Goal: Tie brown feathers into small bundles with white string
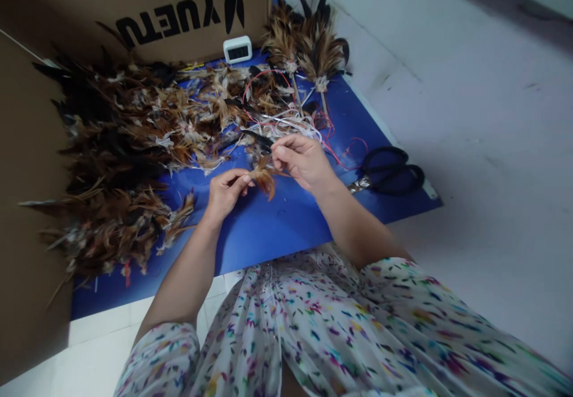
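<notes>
Between finger and thumb, my left hand [227, 193] pinches a small bunch of orange-brown feathers [264, 181] by its pale end. My right hand [301, 159] is a little higher and to the right, its fingertips pressed together on a dark feather [258, 139] that points up and left. Both hands hover over the front part of the blue table [277, 224]. Just past my right hand lies a tangle of white strips [290, 123] with pink string [329, 131]. Black-handled scissors [389, 171] rest to the right of my right forearm.
Loose brown and black feathers [134, 122] cover the left and back of the table. Two feather bundles on sticks [320, 57] lie at the back right. A small white digital clock [237, 49] stands before a cardboard box [188, 3]. A pale wall [470, 116] borders the right.
</notes>
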`<state>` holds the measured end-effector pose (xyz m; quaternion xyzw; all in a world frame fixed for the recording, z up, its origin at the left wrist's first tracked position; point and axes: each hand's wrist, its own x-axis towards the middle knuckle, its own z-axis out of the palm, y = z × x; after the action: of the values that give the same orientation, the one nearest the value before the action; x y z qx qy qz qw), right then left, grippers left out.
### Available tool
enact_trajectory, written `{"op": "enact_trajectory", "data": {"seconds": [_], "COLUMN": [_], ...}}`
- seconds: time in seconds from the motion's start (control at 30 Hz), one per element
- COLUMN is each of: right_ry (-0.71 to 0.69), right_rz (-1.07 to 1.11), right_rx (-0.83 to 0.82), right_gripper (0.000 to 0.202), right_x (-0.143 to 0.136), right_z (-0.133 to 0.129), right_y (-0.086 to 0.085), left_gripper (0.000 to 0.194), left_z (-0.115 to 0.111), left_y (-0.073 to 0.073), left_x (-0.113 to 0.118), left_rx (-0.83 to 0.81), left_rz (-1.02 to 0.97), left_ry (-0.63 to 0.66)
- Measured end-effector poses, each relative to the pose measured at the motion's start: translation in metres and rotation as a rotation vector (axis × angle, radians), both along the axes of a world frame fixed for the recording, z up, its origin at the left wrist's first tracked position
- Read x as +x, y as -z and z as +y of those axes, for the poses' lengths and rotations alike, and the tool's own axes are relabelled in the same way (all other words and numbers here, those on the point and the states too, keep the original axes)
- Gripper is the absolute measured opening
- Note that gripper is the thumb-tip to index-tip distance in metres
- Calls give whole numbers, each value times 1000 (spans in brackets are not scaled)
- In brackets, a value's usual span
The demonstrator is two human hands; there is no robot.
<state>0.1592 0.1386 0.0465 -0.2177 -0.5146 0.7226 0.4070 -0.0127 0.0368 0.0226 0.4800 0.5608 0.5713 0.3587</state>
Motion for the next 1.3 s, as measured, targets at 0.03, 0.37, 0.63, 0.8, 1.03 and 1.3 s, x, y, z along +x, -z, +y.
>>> {"op": "enact_trajectory", "data": {"seconds": [0.03,0.37,0.63,0.8,1.03,1.3], "right_ry": [17,293,301,364,129,108], "right_rz": [9,-378,-849,-934,-1001,-1068], "right_rx": [5,366,772,897,956,1007], "right_gripper": [43,19,10,21,7,1], "right_x": [1,4,7,11,14,-1], "right_z": [2,19,13,15,19,17], "right_y": [-1,17,15,14,26,34], "left_gripper": [32,32,38,34,32,25], "left_z": [0,5,12,13,12,12], "left_y": [-2,3,0,-3,-3,0], "left_x": [0,-10,-16,-17,-11,-8], "left_rx": [13,161,164,88,64,32], "left_rz": [31,-59,-391,-466,-482,-458], "left_ry": [-6,-140,-252,-295,-221,-197]}}
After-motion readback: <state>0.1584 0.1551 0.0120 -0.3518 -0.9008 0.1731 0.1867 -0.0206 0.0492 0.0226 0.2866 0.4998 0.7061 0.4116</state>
